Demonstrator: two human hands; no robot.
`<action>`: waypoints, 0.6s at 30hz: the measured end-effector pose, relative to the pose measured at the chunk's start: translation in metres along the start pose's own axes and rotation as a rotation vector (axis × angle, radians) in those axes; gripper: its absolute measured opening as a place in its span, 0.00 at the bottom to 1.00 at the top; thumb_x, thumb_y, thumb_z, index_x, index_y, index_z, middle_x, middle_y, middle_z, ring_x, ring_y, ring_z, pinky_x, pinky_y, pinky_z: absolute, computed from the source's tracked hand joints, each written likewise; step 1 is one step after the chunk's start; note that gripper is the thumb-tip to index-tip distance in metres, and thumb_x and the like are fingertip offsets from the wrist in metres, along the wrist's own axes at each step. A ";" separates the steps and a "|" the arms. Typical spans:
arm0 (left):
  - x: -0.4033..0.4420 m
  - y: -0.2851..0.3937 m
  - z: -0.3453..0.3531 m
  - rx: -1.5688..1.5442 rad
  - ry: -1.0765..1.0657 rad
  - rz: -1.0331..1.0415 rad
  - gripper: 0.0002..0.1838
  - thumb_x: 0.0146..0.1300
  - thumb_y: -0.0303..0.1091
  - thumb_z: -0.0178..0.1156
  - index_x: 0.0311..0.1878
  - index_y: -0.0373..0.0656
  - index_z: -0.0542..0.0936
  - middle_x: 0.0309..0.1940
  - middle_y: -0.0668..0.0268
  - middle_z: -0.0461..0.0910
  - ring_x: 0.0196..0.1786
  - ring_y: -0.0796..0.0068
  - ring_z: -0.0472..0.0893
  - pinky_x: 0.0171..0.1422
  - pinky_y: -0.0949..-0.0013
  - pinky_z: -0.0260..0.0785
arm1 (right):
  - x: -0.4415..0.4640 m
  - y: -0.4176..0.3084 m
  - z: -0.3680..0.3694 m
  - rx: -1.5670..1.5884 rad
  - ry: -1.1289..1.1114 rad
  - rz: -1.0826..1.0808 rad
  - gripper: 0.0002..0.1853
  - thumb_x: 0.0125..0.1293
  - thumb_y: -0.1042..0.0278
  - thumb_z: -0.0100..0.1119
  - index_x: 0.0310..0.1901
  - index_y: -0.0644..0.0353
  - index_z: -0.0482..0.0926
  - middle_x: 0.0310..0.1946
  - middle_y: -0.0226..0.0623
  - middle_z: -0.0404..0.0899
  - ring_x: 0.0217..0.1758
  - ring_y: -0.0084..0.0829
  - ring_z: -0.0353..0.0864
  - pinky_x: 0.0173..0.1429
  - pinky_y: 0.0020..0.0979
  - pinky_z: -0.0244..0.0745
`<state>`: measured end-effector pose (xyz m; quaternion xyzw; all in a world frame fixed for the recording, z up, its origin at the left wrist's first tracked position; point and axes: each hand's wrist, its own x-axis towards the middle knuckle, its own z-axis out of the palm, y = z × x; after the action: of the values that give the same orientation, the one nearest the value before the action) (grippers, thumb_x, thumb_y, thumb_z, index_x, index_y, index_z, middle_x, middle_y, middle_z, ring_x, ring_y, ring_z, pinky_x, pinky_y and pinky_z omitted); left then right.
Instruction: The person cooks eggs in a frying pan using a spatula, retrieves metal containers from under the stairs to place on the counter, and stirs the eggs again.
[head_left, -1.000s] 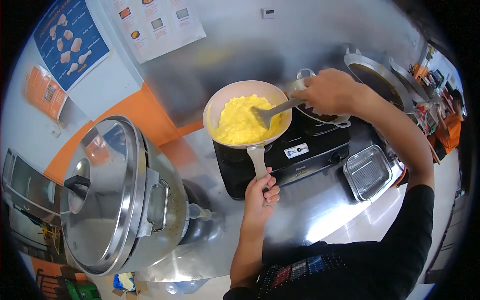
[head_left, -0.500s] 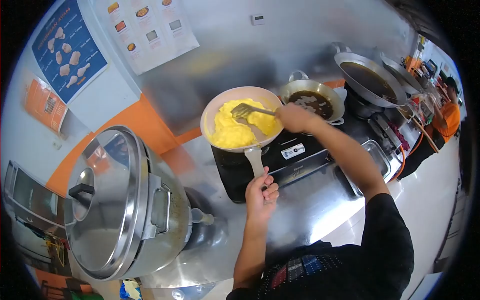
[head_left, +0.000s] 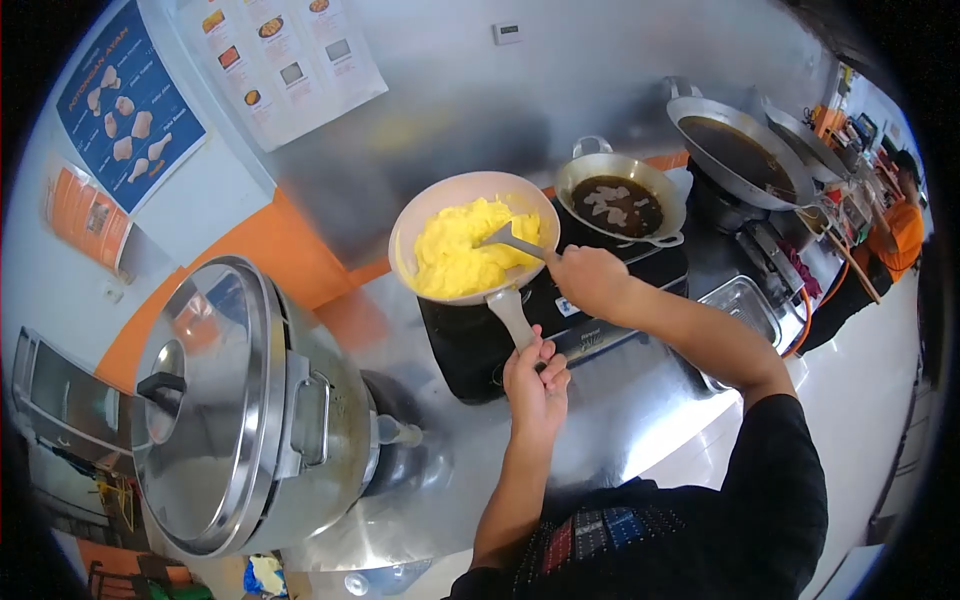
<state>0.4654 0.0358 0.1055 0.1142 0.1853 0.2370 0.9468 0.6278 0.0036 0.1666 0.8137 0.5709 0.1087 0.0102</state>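
My left hand (head_left: pixel 537 376) is closed around the handle of a light-coloured frying pan (head_left: pixel 407 212). The pan sits over the left part of a black stove (head_left: pixel 455 352). Soft yellow scrambled egg (head_left: pixel 455 260) fills much of the pan. In my right hand (head_left: pixel 592 281) is the handle of a grey spatula (head_left: pixel 517 240), gripped in a fist. Its blade is tilted and partly sunk in the egg, near the middle of the pan.
Right of the pan, a wok (head_left: pixel 652 180) holds dark liquid with pale pieces. A bigger wok (head_left: pixel 700 108) of dark liquid stands further right, near a metal tray (head_left: pixel 745 300). A large lidded steel pot (head_left: pixel 215 400) occupies the left. Another person in orange (head_left: pixel 903 235) is at far right.
The spatula's blade has turned and dug into the egg, which is now gathered more together. My right hand has come lower. The left hand still grips the pan handle.
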 end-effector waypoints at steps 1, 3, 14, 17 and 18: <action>0.001 -0.001 0.001 0.005 0.001 0.011 0.11 0.64 0.28 0.53 0.49 0.41 0.70 0.26 0.71 0.66 0.20 0.87 0.60 0.18 0.82 0.51 | -0.007 0.003 -0.011 -0.027 -0.031 -0.008 0.11 0.59 0.70 0.52 0.41 0.65 0.76 0.29 0.44 0.81 0.32 0.42 0.85 0.34 0.39 0.81; 0.002 -0.001 0.001 0.023 0.014 0.002 0.11 0.64 0.28 0.54 0.49 0.41 0.71 0.27 0.70 0.67 0.20 0.87 0.61 0.19 0.83 0.52 | -0.018 0.016 -0.042 -0.082 -0.079 -0.002 0.12 0.58 0.69 0.52 0.43 0.63 0.78 0.26 0.45 0.81 0.31 0.42 0.84 0.34 0.39 0.80; -0.017 0.001 -0.008 0.301 -0.012 0.002 0.18 0.64 0.38 0.55 0.55 0.43 0.70 0.44 0.58 0.77 0.30 0.71 0.75 0.31 0.72 0.69 | -0.022 0.025 0.002 0.065 0.057 -0.002 0.12 0.57 0.68 0.55 0.43 0.59 0.79 0.27 0.46 0.81 0.30 0.46 0.83 0.35 0.43 0.79; -0.053 -0.001 -0.013 0.342 -0.036 0.037 0.18 0.66 0.41 0.51 0.56 0.42 0.69 0.49 0.58 0.77 0.36 0.68 0.79 0.37 0.67 0.73 | -0.031 0.022 0.005 0.204 0.075 0.113 0.15 0.57 0.67 0.57 0.46 0.60 0.76 0.32 0.46 0.80 0.35 0.46 0.82 0.40 0.44 0.78; -0.069 -0.003 -0.022 0.383 0.009 0.102 0.18 0.67 0.41 0.50 0.56 0.42 0.69 0.49 0.59 0.76 0.37 0.69 0.79 0.37 0.67 0.73 | -0.036 0.022 -0.004 0.252 0.054 0.145 0.16 0.57 0.66 0.58 0.48 0.60 0.76 0.35 0.46 0.80 0.38 0.46 0.82 0.43 0.44 0.77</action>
<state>0.4009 0.0020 0.1051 0.3003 0.2251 0.2456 0.8938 0.6363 -0.0378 0.1678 0.8445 0.5197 0.0585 -0.1154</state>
